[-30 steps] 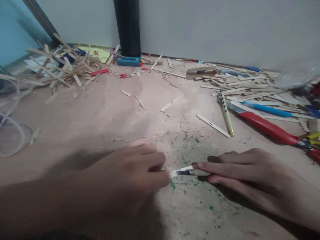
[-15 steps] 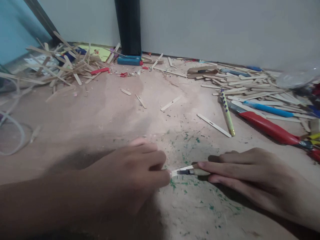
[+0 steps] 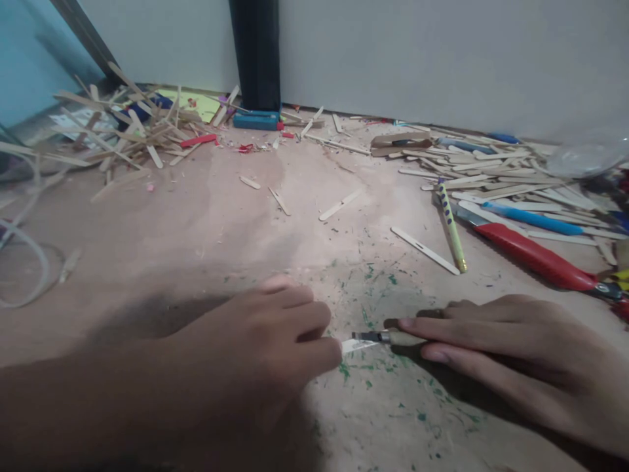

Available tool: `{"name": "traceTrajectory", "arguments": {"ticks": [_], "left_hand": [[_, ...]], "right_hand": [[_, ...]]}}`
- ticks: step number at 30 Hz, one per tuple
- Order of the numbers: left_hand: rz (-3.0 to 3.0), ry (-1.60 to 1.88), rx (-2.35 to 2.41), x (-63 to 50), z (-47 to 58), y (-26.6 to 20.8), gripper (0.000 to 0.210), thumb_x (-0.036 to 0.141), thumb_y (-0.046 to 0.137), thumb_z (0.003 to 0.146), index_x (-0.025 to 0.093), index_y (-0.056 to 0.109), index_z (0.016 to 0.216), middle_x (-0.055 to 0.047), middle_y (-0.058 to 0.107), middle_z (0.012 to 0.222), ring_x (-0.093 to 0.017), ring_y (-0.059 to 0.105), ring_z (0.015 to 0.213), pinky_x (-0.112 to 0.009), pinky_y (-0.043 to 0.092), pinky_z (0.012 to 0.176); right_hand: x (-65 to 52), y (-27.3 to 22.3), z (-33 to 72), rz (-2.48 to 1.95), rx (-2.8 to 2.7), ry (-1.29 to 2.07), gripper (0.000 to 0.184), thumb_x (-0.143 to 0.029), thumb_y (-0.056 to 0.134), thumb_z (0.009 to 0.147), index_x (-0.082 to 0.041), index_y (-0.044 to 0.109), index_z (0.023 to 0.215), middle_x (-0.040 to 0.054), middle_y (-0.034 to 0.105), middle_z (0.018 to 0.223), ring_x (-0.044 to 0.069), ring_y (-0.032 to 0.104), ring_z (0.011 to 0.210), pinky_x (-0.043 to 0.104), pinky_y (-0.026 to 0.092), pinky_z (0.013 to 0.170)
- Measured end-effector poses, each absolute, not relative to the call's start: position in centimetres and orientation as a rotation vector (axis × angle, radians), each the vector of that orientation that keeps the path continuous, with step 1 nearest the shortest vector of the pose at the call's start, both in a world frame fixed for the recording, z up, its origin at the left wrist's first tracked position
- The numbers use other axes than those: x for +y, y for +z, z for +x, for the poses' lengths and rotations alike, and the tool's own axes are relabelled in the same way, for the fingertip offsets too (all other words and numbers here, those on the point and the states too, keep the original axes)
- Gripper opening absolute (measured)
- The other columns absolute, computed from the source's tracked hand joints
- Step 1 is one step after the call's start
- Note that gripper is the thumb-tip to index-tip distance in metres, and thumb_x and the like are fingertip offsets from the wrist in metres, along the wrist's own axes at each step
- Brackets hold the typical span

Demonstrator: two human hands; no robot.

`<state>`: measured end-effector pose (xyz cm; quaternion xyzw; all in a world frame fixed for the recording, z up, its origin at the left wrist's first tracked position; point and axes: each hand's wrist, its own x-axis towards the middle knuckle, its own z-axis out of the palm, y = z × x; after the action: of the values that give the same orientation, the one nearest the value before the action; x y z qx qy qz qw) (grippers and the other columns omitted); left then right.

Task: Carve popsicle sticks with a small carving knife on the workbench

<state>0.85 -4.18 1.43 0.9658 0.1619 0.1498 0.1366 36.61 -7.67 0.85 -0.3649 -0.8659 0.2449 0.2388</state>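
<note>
My left hand is closed, pinching a pale wooden craft stick low over the table; most of the stick is hidden by the fingers. In my right hand is a small carving knife with a wooden handle and a metal collar, pinched between thumb and fingers. Its dark, narrow blade points left and lies across the stick's exposed end, close to my left fingertips. Whether the edge touches the wood cannot be made out. Green flecks are scattered on the tabletop around the tool.
A notched craft stick, a dotted yellow pencil-like rod and a red-handled cutter lie at the right. Craft sticks are heaped at the far right and back left. A dark post stands against the wall.
My right hand has shifted slightly right with the carving knife, and the blade sits differently over the craft stick. My left hand keeps its grip. The whole view has moved a little.
</note>
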Motion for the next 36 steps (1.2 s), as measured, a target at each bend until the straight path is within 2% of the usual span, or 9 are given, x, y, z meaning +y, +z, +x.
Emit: {"name": "traceTrajectory", "arguments": {"ticks": [5,9,11,15,21,25,28,31,36], "left_hand": [[2.780,0.391,0.489,-4.3,1.0,1.5,0.035,-0.010,0.063,0.102,0.024,0.072,0.105,0.002,0.078,0.104,-0.020,0.068,0.090,-0.037,0.054,0.092],[2.788,0.406,0.488,-4.4,0.9,1.7,0.033,-0.009,0.067,0.105,0.024,0.072,0.108,0.002,0.079,0.105,-0.021,0.068,0.091,-0.038,0.052,0.091],[2.784,0.418,0.494,-4.4,0.8,1.7,0.033,-0.009,0.066,0.106,0.024,0.072,0.109,0.002,0.079,0.104,-0.021,0.067,0.089,-0.038,0.051,0.089],[2.767,0.435,0.495,-4.4,0.9,1.4,0.034,-0.009,0.062,0.107,0.024,0.072,0.107,0.002,0.079,0.103,-0.021,0.068,0.091,-0.037,0.052,0.091],[2.774,0.432,0.505,-4.5,0.8,1.2,0.035,-0.009,0.062,0.107,0.025,0.070,0.108,0.002,0.078,0.104,-0.021,0.068,0.093,-0.037,0.051,0.090],[2.780,0.433,0.514,-4.6,0.8,1.2,0.034,-0.009,0.065,0.104,0.024,0.070,0.107,0.002,0.078,0.104,-0.022,0.068,0.094,-0.037,0.051,0.090],[2.779,0.427,0.527,-4.6,0.8,1.2,0.034,-0.009,0.064,0.103,0.024,0.072,0.108,0.002,0.079,0.105,-0.021,0.068,0.094,-0.037,0.053,0.093],[2.798,0.446,0.517,-4.4,0.7,1.2,0.031,-0.005,0.062,0.110,0.023,0.075,0.109,0.001,0.081,0.106,-0.021,0.069,0.093,-0.038,0.053,0.091],[2.858,0.467,0.469,-4.0,0.1,1.1,0.030,-0.004,0.063,0.119,0.020,0.081,0.116,0.000,0.085,0.109,-0.023,0.075,0.097,-0.040,0.058,0.096]], "right_hand": [[-7.1,1.5,36.9,-1.009,-2.416,0.603,0.047,-0.056,0.055,0.141,-0.033,0.096,0.141,0.0017,0.103,0.123,0.017,0.101,0.093,0.014,0.078,0.085],[-7.2,1.5,37.2,-1.017,-2.372,0.522,0.034,-0.055,0.062,0.139,-0.041,0.093,0.141,-0.0082,0.103,0.125,0.009,0.100,0.094,0.006,0.073,0.091],[-7.4,1.5,37.3,-1.020,-2.386,0.564,0.037,-0.055,0.061,0.139,-0.040,0.094,0.141,-0.0060,0.104,0.123,0.011,0.100,0.093,0.007,0.074,0.087],[-7.6,1.7,37.5,-1.015,-2.435,0.626,0.047,-0.054,0.054,0.140,-0.034,0.097,0.138,0.0047,0.103,0.124,0.022,0.102,0.097,0.020,0.081,0.079],[-7.3,1.9,36.6,-0.987,-2.457,0.693,0.060,-0.052,0.044,0.142,-0.029,0.099,0.140,0.0104,0.103,0.117,0.022,0.100,0.087,0.024,0.076,0.066],[-7.4,1.4,36.8,-0.982,-2.399,0.753,0.047,-0.047,0.054,0.140,-0.034,0.097,0.153,0.0083,0.103,0.120,0.023,0.100,0.089,0.025,0.076,0.066],[-7.5,1.4,37.2,-1.003,-2.369,0.787,0.041,-0.048,0.062,0.138,-0.035,0.098,0.151,0.0067,0.103,0.124,0.024,0.102,0.096,0.024,0.079,0.076],[-7.5,1.8,37.4,-1.026,-2.338,0.842,0.030,-0.041,0.072,0.134,-0.037,0.099,0.146,0.0021,0.104,0.125,0.021,0.102,0.098,0.022,0.080,0.084],[-7.3,2.6,37.4,-1.057,-2.357,0.867,0.035,-0.037,0.065,0.135,-0.032,0.099,0.140,0.0055,0.102,0.113,0.023,0.101,0.094,0.024,0.080,0.076]]}}
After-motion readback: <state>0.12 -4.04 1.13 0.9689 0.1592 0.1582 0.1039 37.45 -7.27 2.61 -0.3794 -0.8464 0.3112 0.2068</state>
